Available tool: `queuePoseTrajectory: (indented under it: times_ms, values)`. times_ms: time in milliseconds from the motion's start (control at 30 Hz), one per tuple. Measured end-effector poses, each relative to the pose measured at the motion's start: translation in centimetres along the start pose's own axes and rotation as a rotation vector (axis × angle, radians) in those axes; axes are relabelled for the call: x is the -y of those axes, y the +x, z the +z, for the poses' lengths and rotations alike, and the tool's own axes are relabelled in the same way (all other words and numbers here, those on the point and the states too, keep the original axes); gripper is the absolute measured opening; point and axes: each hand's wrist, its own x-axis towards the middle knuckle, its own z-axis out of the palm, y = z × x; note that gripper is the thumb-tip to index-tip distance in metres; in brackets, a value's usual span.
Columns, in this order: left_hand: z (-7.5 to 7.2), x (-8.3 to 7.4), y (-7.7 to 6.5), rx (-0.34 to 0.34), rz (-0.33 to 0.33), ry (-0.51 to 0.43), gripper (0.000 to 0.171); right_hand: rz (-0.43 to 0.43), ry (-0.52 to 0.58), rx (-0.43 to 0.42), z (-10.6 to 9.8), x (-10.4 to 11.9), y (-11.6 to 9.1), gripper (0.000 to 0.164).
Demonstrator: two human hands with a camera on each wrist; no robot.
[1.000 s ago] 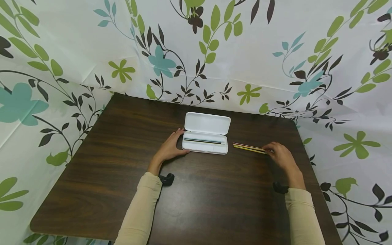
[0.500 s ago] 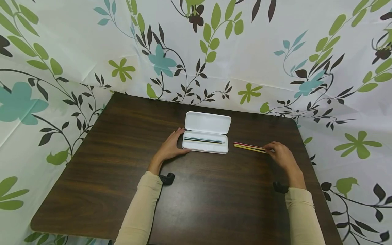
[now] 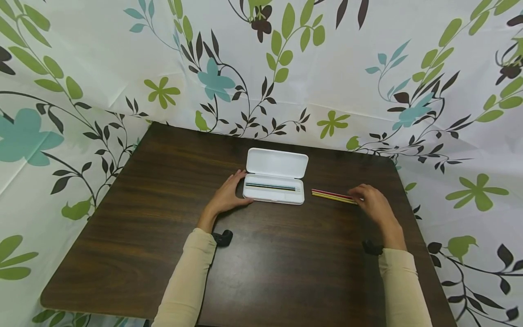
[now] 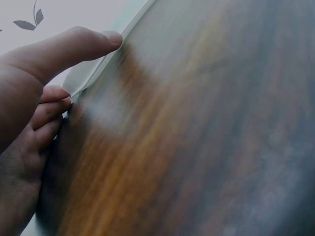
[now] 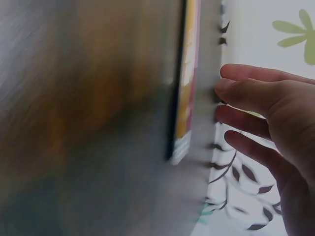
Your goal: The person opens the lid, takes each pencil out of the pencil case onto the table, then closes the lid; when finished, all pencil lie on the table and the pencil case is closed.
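Observation:
A white pencil case (image 3: 273,196) lies with its lid (image 3: 278,163) raised toward the wall. Inside it rest dark and blue-green pencils (image 3: 271,186), side by side. My left hand (image 3: 226,196) holds the case's left end, thumb at the front edge and fingers around the far corner; in the left wrist view the thumb (image 4: 83,44) touches the rim. Red and yellow pencils (image 3: 332,195) lie together on the table right of the case. My right hand (image 3: 372,204) hovers at their right end, its fingers (image 5: 246,93) apart from them in the right wrist view, holding nothing.
The dark wooden table (image 3: 286,263) has its far edge just behind the case lid. A floral cloth (image 3: 347,68) hangs behind and around the table. Black wrist straps with cameras (image 3: 222,238) sit on both wrists.
My right hand has let go of the red and yellow pencils and lifted slightly away from them. The left hand stays on the case.

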Motion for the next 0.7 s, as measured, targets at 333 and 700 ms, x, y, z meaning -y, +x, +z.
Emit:
queuePoseTrajectory:
  times_ms: [333,700]
  values:
    - [0.0,0.1,0.0,0.004,0.001,0.005,0.089,-0.02,0.042,-0.004,-0.5,3.3,3.0,0.019]
    - [0.1,0.1,0.0,0.004,-0.007,-0.012,0.09,-0.104,0.075,0.02,0.8,7.9,6.7,0.016]
